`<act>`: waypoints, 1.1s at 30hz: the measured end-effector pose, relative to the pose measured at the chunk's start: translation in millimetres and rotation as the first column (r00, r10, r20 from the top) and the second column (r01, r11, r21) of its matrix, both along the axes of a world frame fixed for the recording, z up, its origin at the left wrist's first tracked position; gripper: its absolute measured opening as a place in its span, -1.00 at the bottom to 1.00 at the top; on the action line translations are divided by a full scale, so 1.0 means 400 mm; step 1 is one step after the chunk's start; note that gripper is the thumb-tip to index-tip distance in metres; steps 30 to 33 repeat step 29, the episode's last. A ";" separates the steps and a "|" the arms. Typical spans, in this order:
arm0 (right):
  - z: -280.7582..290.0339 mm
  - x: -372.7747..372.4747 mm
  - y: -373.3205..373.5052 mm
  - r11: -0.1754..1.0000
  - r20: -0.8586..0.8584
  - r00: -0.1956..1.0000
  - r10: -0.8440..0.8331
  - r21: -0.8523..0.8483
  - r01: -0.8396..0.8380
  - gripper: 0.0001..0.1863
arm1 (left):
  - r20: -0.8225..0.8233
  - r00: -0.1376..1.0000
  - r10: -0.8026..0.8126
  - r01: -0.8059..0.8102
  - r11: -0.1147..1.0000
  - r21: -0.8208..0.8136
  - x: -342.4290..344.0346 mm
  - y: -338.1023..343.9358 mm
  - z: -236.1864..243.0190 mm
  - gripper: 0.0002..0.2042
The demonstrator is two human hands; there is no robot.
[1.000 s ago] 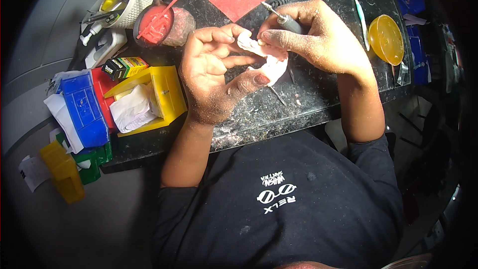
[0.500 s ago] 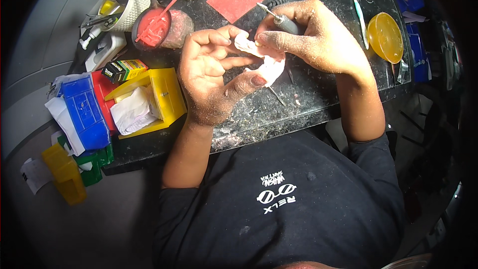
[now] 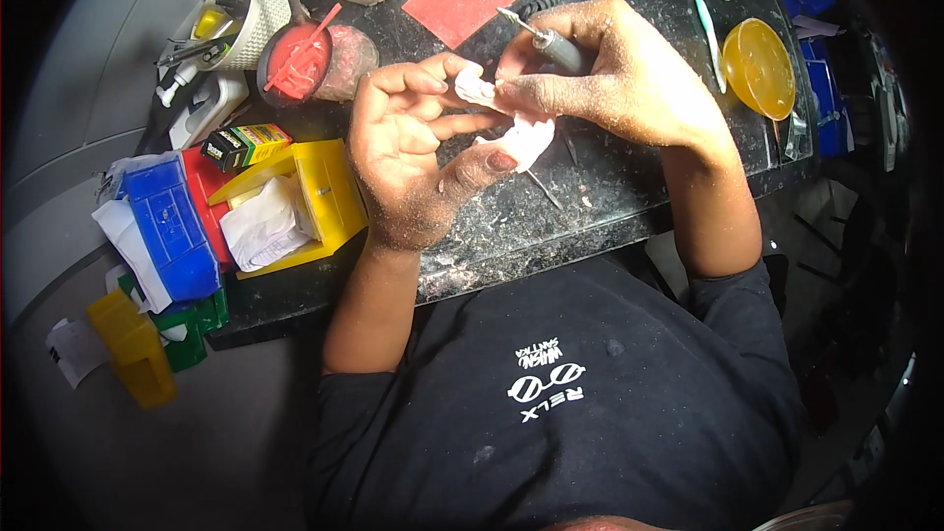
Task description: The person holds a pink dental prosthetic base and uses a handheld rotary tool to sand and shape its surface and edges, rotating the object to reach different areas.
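A pale pink, curved denture [image 3: 528, 141], dusty and brightly lit, is held above the bench between the fingers and thumb of my left hand [image 3: 408, 152]. My right hand [image 3: 629, 84] grips a grey rotary handpiece [image 3: 560, 51], whose metal bur points up and to the left, away from the denture. The right thumb and fingertips pinch the denture's far end at the same time. White dust covers both hands. Below the denture, a thin metal tool [image 3: 545, 190] lies on the bench, partly hidden.
The dusty black bench [image 3: 610, 202] carries a red wax sheet [image 3: 464, 0], a toothbrush [image 3: 700, 15] and a yellow bowl [image 3: 759, 71]. To the left are a bowl of red wax strips [image 3: 298, 61], a white tool basket [image 3: 264, 25], a small box [image 3: 246, 145] and yellow [image 3: 339, 197] and blue bins [image 3: 175, 226].
The view has shifted slightly. Both hands keep their hold on the denture and handpiece, and the denture has turned only a little, if at all.
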State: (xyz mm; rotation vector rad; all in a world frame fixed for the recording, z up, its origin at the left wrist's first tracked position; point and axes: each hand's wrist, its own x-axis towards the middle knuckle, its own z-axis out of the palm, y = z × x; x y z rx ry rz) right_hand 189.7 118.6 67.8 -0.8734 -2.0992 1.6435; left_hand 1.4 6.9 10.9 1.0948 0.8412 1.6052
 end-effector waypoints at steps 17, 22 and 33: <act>-0.030 0.005 0.017 0.947 0.022 0.976 -0.218 0.246 0.206 -0.78 | -0.722 0.663 0.197 -0.213 0.974 0.070 -0.005 0.018 -0.034 -0.48; -0.036 0.029 0.039 0.871 0.302 0.898 -0.319 0.467 0.152 -0.79 | -0.827 0.517 0.222 -0.211 0.969 0.128 -0.016 0.021 -0.026 -0.47; -0.041 0.009 0.012 0.922 0.426 0.901 -0.087 0.377 -0.089 -0.77 | -0.888 0.406 0.214 -0.247 0.962 0.119 -0.029 0.022 -0.005 -0.50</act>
